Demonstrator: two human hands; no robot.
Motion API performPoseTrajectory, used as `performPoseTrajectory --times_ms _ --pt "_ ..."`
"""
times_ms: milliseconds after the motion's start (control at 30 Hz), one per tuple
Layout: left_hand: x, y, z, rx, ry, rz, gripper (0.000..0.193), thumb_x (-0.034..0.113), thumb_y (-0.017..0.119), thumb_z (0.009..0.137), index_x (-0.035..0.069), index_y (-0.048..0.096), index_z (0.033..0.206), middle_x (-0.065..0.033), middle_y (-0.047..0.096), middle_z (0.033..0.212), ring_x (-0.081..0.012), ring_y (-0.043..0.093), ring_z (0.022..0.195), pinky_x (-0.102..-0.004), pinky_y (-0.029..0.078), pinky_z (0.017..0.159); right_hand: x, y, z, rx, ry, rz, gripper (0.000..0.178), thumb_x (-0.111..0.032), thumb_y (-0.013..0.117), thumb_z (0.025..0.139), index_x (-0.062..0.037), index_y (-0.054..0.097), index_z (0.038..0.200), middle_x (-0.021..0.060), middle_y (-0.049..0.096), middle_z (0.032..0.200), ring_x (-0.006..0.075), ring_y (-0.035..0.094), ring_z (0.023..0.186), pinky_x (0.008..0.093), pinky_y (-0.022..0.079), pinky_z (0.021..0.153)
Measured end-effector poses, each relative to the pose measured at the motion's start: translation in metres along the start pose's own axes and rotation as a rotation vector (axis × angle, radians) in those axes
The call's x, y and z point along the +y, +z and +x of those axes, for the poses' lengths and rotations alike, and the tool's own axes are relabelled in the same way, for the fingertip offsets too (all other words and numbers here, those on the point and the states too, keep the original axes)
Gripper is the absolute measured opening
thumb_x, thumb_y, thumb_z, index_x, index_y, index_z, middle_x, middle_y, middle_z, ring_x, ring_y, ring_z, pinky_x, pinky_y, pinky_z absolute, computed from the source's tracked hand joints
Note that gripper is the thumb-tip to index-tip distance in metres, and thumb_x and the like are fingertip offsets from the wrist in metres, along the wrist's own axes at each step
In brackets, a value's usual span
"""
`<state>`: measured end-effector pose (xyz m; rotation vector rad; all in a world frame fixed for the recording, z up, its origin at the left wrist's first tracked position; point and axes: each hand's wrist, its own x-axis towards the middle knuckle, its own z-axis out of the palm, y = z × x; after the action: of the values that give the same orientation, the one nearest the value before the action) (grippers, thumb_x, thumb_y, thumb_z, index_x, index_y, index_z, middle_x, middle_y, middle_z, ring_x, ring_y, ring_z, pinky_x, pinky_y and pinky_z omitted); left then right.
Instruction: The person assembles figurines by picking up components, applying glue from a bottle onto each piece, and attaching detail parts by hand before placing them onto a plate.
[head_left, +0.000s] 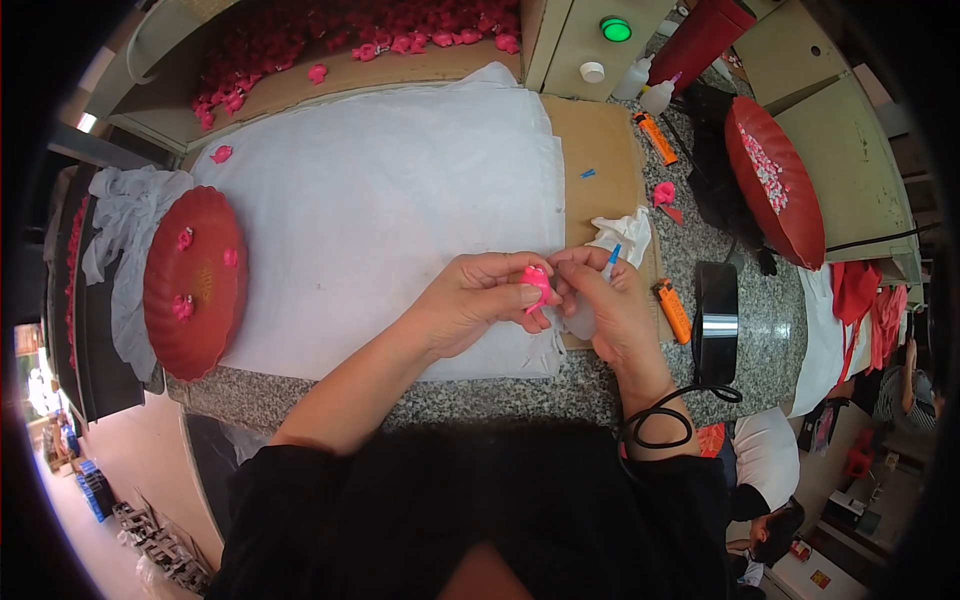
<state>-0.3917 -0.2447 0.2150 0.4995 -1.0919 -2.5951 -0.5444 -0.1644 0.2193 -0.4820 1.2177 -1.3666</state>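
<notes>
Over the right edge of the white sheet, both my hands are close together. My left hand [450,310] pinches a small bright pink figure [537,284] between thumb and fingers. Beside it, my right hand [622,312] is wrapped round a small translucent squeeze bottle [580,320] with a blue tip [613,260] pointing up and away from me. The right thumb and forefinger are pressed together near the figure; whether they also pinch something tiny I cannot tell. Behind the right hand lies a crumpled white tissue [628,232].
A red scalloped dish [165,335] with a few pink pieces stands left. At right are a red bowl [805,225] of tiny pink-and-white bits, a black phone [715,355] and two orange oblong items [673,310]. Pink figures crowd the back shelf [400,75]. Another person [768,470] is at lower right.
</notes>
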Motion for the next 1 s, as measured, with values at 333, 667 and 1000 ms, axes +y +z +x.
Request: performPoseTrajectory --times_ms 333,667,1000 --pt "0.001 0.001 0.000 0.017 0.012 0.032 0.028 0.013 0.056 0.080 0.000 0.054 0.104 -0.0071 0.059 0.089 -0.0127 0.055 0.076 -0.0252 0.047 0.066 0.000 0.000 0.000 -0.003 0.008 -0.001 0.013 -0.009 0.053 0.079 0.0017 0.057 0.086 0.0033 0.053 0.066 0.0073 0.046 0.053 0.0189 0.037 0.050" --pt "-0.011 -0.001 0.005 0.191 0.102 0.120 0.031 0.007 0.057 0.078 -0.002 0.050 0.107 -0.0099 0.057 0.092 -0.0177 0.058 0.070 -0.0270 0.049 0.063 0.000 0.000 0.000 -0.015 -0.009 -0.020 0.014 -0.009 0.053 0.079 0.0025 0.056 0.086 0.0017 0.051 0.061 0.0061 0.043 0.051 0.0180 0.033 0.048" --pt "-0.009 0.001 0.005 0.204 0.108 0.150 0.033 0.006 0.057 0.078 -0.003 0.050 0.108 -0.0102 0.057 0.091 -0.0163 0.057 0.071 -0.0263 0.049 0.065 0.000 0.001 0.000 -0.035 0.011 0.003 0.014 -0.011 0.054 0.080 0.0024 0.057 0.084 0.0013 0.051 0.060 0.0063 0.043 0.051 0.0180 0.032 0.048"
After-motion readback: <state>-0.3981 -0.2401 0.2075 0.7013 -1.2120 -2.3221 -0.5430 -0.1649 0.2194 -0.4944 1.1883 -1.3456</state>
